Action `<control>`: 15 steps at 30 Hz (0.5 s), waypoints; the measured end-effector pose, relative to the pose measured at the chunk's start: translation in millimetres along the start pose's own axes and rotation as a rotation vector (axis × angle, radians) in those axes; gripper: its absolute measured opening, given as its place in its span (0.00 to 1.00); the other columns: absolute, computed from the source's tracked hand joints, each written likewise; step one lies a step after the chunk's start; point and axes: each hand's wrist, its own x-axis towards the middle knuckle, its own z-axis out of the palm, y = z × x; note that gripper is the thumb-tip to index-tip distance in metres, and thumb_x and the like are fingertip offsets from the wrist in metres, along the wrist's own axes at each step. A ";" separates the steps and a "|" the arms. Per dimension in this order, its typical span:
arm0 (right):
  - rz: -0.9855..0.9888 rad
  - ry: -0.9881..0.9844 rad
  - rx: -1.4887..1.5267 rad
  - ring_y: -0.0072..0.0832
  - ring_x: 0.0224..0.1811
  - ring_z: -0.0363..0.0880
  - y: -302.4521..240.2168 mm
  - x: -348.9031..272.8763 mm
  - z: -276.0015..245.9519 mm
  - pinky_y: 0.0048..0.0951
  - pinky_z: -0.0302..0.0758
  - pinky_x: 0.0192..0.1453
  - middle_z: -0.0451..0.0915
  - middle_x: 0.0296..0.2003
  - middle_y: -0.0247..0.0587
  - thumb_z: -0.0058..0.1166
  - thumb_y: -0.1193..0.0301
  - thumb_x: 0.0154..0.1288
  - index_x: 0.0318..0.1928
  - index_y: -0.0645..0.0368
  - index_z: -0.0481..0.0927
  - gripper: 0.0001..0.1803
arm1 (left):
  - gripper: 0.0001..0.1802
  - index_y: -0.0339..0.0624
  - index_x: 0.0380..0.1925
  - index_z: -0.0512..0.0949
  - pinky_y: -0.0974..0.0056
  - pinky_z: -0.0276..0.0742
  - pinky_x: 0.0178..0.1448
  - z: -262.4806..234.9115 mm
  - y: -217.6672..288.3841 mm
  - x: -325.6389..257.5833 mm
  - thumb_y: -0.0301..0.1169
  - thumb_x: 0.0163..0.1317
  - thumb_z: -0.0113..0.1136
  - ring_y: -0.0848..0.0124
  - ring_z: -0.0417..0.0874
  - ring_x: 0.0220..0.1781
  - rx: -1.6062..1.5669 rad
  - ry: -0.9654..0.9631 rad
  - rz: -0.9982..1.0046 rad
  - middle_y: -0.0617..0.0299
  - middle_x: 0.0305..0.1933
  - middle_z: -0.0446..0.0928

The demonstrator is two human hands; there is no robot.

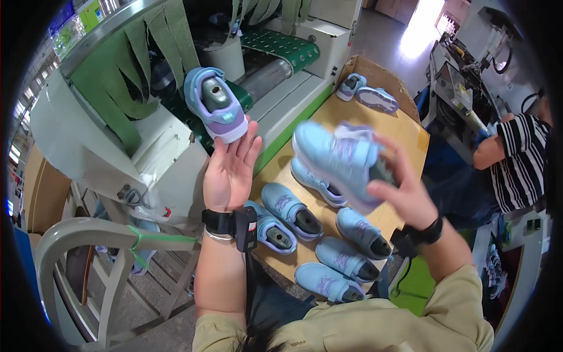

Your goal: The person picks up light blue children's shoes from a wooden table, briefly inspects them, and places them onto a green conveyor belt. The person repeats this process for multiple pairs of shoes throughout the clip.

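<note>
My left hand [229, 167] is palm up with its fingers stretched out. Its fingertips touch the lilac heel of a light-blue sneaker [226, 122], which has a grey-green shoe last inside and sits at the mouth of the green conveyor. Over the tabletop, my right hand [407, 190] grips another light-blue sneaker [337, 154] by its heel end; this shoe is smeared by motion. Below it, several matching sneakers [343, 258] lie on the table, most with dark lasts showing in their openings. One sneaker [314, 179] is partly hidden behind the raised shoe.
Green strip curtains [111, 88] hang over the machine's opening beside the perforated conveyor belt [284, 47]. Two sneakers [377, 100] rest at the table's far end by a cardboard edge [387, 76]. A grey metal rail [88, 234] stands left. Another person [516, 152] in stripes is at right.
</note>
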 end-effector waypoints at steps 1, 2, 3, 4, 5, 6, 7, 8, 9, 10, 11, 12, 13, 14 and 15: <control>-0.130 0.032 -0.087 0.34 0.64 0.69 -17.5 18.8 -5.1 0.36 0.65 0.69 0.70 0.62 0.47 0.63 0.71 0.61 0.72 0.56 0.56 0.42 | 0.28 0.39 0.71 0.59 0.51 0.66 0.74 2.3 2.2 1.7 0.43 0.78 0.41 0.55 0.66 0.74 0.008 -0.013 0.011 0.50 0.72 0.64; -0.258 0.069 -0.176 0.33 0.62 0.71 -33.6 44.6 -11.3 0.36 0.68 0.67 0.71 0.61 0.47 0.64 0.71 0.61 0.71 0.55 0.56 0.41 | 0.28 0.39 0.71 0.59 0.50 0.66 0.74 3.4 2.8 3.9 0.43 0.78 0.41 0.55 0.66 0.74 0.014 -0.028 0.017 0.51 0.72 0.64; -0.287 0.079 -0.169 0.32 0.60 0.73 -44.8 72.9 -17.2 0.34 0.71 0.64 0.73 0.60 0.46 0.64 0.70 0.61 0.70 0.55 0.58 0.40 | 0.26 0.41 0.69 0.63 0.50 0.67 0.72 1.5 2.5 6.4 0.43 0.78 0.43 0.57 0.66 0.74 0.068 -0.039 -0.022 0.51 0.71 0.66; -0.315 0.084 -0.154 0.31 0.58 0.75 -53.2 106.0 -19.7 0.33 0.73 0.61 0.74 0.58 0.45 0.65 0.70 0.61 0.69 0.54 0.59 0.39 | 0.26 0.41 0.69 0.63 0.51 0.66 0.73 -1.3 2.7 7.2 0.43 0.78 0.42 0.57 0.65 0.75 0.122 0.035 -0.044 0.52 0.72 0.65; -0.354 0.076 -0.190 0.30 0.57 0.75 -61.4 140.8 -16.1 0.31 0.74 0.60 0.75 0.57 0.45 0.65 0.70 0.61 0.69 0.55 0.60 0.38 | 0.26 0.42 0.69 0.63 0.52 0.65 0.74 -4.4 3.5 6.6 0.43 0.78 0.41 0.57 0.64 0.75 0.178 0.112 -0.063 0.52 0.72 0.65; -0.390 0.075 -0.236 0.28 0.56 0.76 -68.5 175.1 -14.3 0.29 0.74 0.58 0.76 0.56 0.45 0.65 0.70 0.61 0.69 0.55 0.61 0.38 | 0.26 0.42 0.69 0.63 0.53 0.64 0.74 -8.6 1.3 8.2 0.43 0.78 0.40 0.57 0.63 0.76 0.226 0.182 -0.088 0.52 0.73 0.65; -0.327 0.057 -0.353 0.32 0.57 0.76 -66.1 213.8 -15.5 0.31 0.74 0.59 0.76 0.58 0.48 0.64 0.69 0.62 0.71 0.53 0.59 0.39 | 0.25 0.43 0.68 0.66 0.53 0.62 0.75 -21.8 -0.4 10.6 0.43 0.78 0.43 0.58 0.65 0.75 0.221 0.107 -0.060 0.54 0.70 0.69; -0.263 0.037 -0.466 0.36 0.57 0.76 -52.8 252.1 -18.4 0.33 0.74 0.60 0.76 0.59 0.52 0.63 0.68 0.63 0.73 0.52 0.57 0.41 | 0.25 0.44 0.68 0.65 0.53 0.61 0.75 -19.1 -2.9 11.2 0.43 0.77 0.43 0.58 0.64 0.75 0.219 0.083 -0.023 0.53 0.71 0.67; -0.395 -0.018 -0.679 0.43 0.61 0.74 -14.4 289.1 -29.7 0.37 0.73 0.62 0.71 0.63 0.56 0.63 0.67 0.64 0.75 0.47 0.53 0.44 | 0.25 0.44 0.69 0.64 0.52 0.61 0.75 -11.5 -10.1 13.8 0.42 0.77 0.44 0.58 0.64 0.75 0.210 0.047 0.007 0.53 0.72 0.66; -0.526 -0.084 -0.887 0.50 0.65 0.72 26.1 314.7 -33.9 0.41 0.71 0.65 0.66 0.68 0.60 0.63 0.65 0.65 0.77 0.42 0.48 0.47 | 0.26 0.44 0.70 0.64 0.52 0.60 0.75 -5.8 -15.1 15.8 0.42 0.77 0.45 0.58 0.64 0.75 0.202 0.018 0.042 0.52 0.73 0.65; -0.433 -0.032 -0.928 0.54 0.68 0.67 42.7 316.4 -25.9 0.43 0.69 0.68 0.60 0.71 0.61 0.63 0.64 0.65 0.78 0.37 0.43 0.50 | 0.26 0.45 0.70 0.62 0.52 0.60 0.76 -1.3 -18.5 16.3 0.41 0.77 0.44 0.57 0.63 0.76 0.189 0.000 0.040 0.52 0.74 0.63; -0.346 -0.001 -0.956 0.58 0.71 0.62 54.8 313.7 -5.1 0.44 0.66 0.71 0.54 0.74 0.62 0.62 0.62 0.65 0.78 0.33 0.39 0.52 | 0.27 0.45 0.71 0.61 0.51 0.59 0.76 -1.6 -16.3 9.0 0.40 0.76 0.44 0.56 0.62 0.76 0.181 0.002 0.051 0.52 0.75 0.61; -0.260 -0.017 -0.911 0.49 0.76 0.57 49.5 307.4 6.2 0.37 0.56 0.77 0.52 0.74 0.65 0.63 0.65 0.65 0.79 0.41 0.40 0.52 | 0.28 0.45 0.72 0.59 0.51 0.58 0.76 -3.0 -15.0 4.4 0.39 0.76 0.44 0.56 0.60 0.77 0.170 0.000 0.060 0.52 0.76 0.59; -0.343 -0.070 -0.772 0.48 0.75 0.57 59.5 306.4 0.8 0.39 0.56 0.77 0.54 0.73 0.64 0.62 0.65 0.65 0.79 0.43 0.42 0.51 | 0.27 0.45 0.73 0.58 0.50 0.59 0.76 -5.6 -13.8 3.9 0.37 0.76 0.43 0.55 0.61 0.76 0.146 -0.014 0.016 0.51 0.77 0.58; -0.404 -0.103 -0.721 0.48 0.75 0.59 65.2 294.0 1.2 0.40 0.58 0.76 0.56 0.72 0.64 0.63 0.65 0.64 0.78 0.45 0.45 0.50 | 0.27 0.45 0.73 0.57 0.49 0.60 0.75 -9.6 -11.2 1.0 0.35 0.77 0.42 0.53 0.62 0.76 0.118 -0.020 -0.020 0.51 0.77 0.57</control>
